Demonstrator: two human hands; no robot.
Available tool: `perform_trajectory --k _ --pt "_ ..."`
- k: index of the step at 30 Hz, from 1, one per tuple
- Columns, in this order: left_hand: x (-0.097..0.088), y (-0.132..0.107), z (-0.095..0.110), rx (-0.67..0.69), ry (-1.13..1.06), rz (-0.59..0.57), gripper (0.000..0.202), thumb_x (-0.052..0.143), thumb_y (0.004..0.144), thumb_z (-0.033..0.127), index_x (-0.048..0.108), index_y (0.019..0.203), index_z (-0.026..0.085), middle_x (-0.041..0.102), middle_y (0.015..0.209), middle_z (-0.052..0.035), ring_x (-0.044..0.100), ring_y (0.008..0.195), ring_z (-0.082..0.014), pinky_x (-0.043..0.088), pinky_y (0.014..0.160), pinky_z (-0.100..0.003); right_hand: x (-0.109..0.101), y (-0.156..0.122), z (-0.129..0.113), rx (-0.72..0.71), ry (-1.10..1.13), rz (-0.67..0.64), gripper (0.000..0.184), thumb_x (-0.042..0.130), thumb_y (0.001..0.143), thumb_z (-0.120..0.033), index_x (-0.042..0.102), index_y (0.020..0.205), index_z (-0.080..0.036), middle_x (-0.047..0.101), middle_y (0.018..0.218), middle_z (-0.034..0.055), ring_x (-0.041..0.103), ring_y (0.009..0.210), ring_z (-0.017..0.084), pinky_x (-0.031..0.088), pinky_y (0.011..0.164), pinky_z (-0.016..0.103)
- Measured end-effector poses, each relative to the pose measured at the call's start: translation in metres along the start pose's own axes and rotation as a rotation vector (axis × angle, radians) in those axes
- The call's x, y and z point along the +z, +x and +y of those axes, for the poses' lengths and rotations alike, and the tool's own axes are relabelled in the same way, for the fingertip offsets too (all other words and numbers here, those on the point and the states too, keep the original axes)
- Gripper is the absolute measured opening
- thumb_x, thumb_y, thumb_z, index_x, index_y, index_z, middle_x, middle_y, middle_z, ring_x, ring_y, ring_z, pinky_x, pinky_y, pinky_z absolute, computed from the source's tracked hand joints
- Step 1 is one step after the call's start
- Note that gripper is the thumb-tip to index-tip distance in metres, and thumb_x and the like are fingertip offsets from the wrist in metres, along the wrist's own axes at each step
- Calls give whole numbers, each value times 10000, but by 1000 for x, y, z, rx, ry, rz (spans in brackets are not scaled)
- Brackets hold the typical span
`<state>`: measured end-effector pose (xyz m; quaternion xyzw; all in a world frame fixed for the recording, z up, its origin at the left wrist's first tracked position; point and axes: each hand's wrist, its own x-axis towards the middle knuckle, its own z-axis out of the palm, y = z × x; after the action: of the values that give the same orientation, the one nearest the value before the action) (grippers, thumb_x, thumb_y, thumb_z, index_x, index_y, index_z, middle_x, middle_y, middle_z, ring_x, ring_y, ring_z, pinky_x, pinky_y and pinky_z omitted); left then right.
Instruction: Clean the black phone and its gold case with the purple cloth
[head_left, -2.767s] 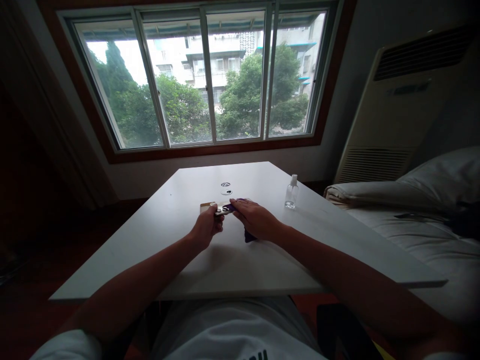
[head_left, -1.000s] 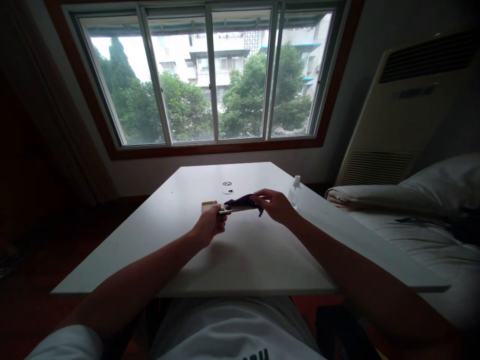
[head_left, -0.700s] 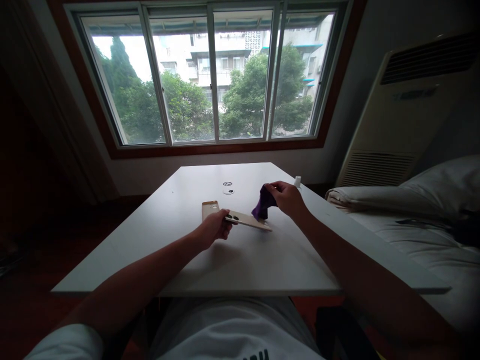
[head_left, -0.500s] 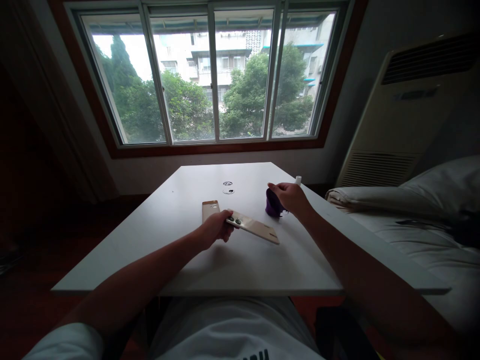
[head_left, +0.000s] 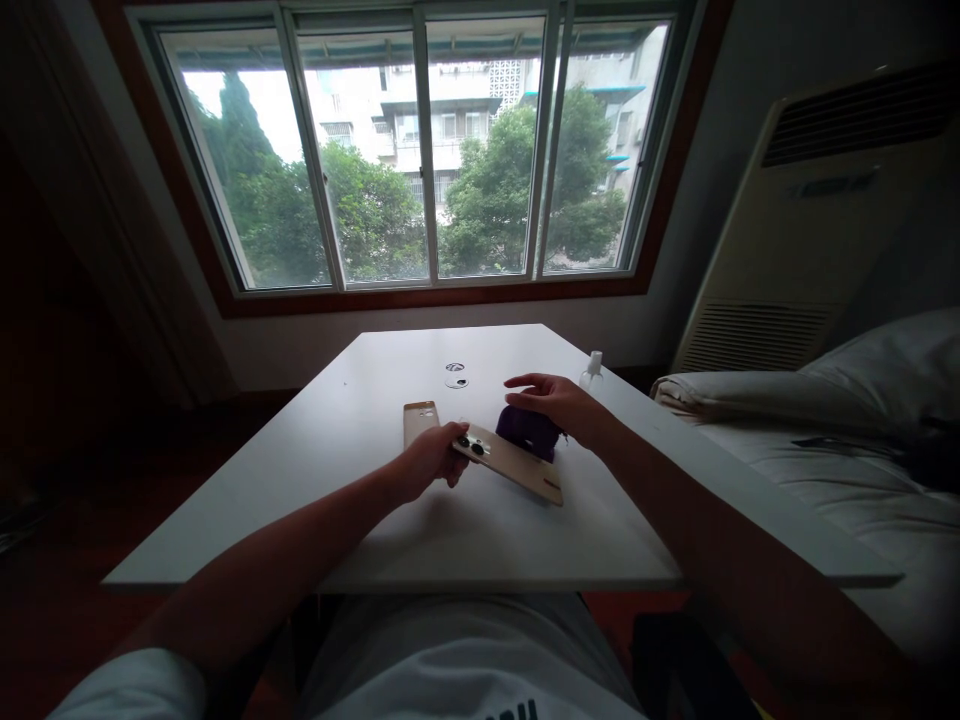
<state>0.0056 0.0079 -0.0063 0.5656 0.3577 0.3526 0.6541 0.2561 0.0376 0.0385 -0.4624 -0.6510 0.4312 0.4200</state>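
My left hand (head_left: 433, 462) grips a gold smartphone (head_left: 517, 468) by its camera end. The phone is tilted above the white table, its back with round camera lenses facing up. Just behind it, my right hand (head_left: 556, 402) has a dark purple cloth (head_left: 525, 430) hanging from it, close to the phone's far edge. The index finger reaches out to the left over the cloth; the other fingers are partly hidden. Beyond my left hand lies a gold phone case (head_left: 420, 418) with camera holes, partly covered by the hand.
A small clear bottle with a white cap (head_left: 592, 372) stands near the right edge of the white table (head_left: 315, 440). Two round markings (head_left: 456, 376) show on the tabletop. A bed or padded seat (head_left: 825, 420) is on the right, and a window is ahead.
My right hand has moved left and a little down with the purple cloth, bringing it close behind the phone. The bottle shows more fully. The phone's free end has dipped slightly.
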Motion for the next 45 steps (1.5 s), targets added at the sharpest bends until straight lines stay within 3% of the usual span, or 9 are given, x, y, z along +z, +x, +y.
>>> perform_trajectory --k 5,9,12,16,24,33,39,43,45 --pt "-1 2 -2 2 -14 47 393 507 900 491 596 743 143 511 535 -24 445 396 -122 359 435 -265 3 -12 -12 -111 208 -139 593 836 718 -414 661 1239 -190 716 890 57 646 726 144 524 619 229" --pt "-1 2 0 43 -60 104 380 524 893 488 577 738 145 523 562 -27 451 425 -115 379 447 -259 5 -21 -15 -211 125 -373 543 699 848 -488 627 1273 -158 728 857 78 552 511 97 459 470 226" --pt "0 4 0 52 -98 150 366 535 890 487 560 748 150 518 563 -21 452 431 -114 370 437 -251 7 -20 -8 -353 -75 -210 463 607 907 -531 700 1151 -148 709 788 65 527 487 101 447 460 243" --pt "0 6 0 85 -104 210 345 537 899 485 549 799 155 542 585 -23 465 444 -119 385 448 -250 13 -16 1 -605 -475 41 351 625 908 -493 753 1078 -213 717 977 84 667 808 191 556 735 333" --pt "1 7 -2 152 -110 199 370 544 895 504 578 831 142 561 610 -31 477 450 -115 389 457 -247 44 -17 18 -798 -815 -109 777 712 841 -481 410 1524 -265 417 1542 129 481 1350 368 422 1100 526" --pt "2 8 -6 144 -30 188 415 500 922 511 571 747 142 555 580 -35 453 416 -111 333 432 -249 50 -5 41 -643 -899 2 708 457 805 -7 433 1496 -161 501 1474 139 505 1350 284 418 1123 472" --pt "5 1 4 243 -29 111 586 422 944 645 649 817 120 567 596 -48 481 445 -119 348 451 -253 55 -12 31 -623 -648 13 501 439 911 -100 546 1390 -200 652 1304 102 639 1173 262 503 1015 440" --pt "5 -4 12 317 28 112 660 365 951 682 682 880 108 567 625 -52 490 455 -113 346 454 -246 55 -8 28 -371 -317 120 207 581 916 -282 690 1047 -165 739 948 64 700 862 242 564 814 408" --pt "4 -1 10 302 50 182 556 450 942 631 657 892 117 566 664 -41 483 461 -102 356 451 -239 54 -4 27 -218 -113 195 253 693 851 -358 687 997 -151 738 916 69 702 842 253 573 798 422"
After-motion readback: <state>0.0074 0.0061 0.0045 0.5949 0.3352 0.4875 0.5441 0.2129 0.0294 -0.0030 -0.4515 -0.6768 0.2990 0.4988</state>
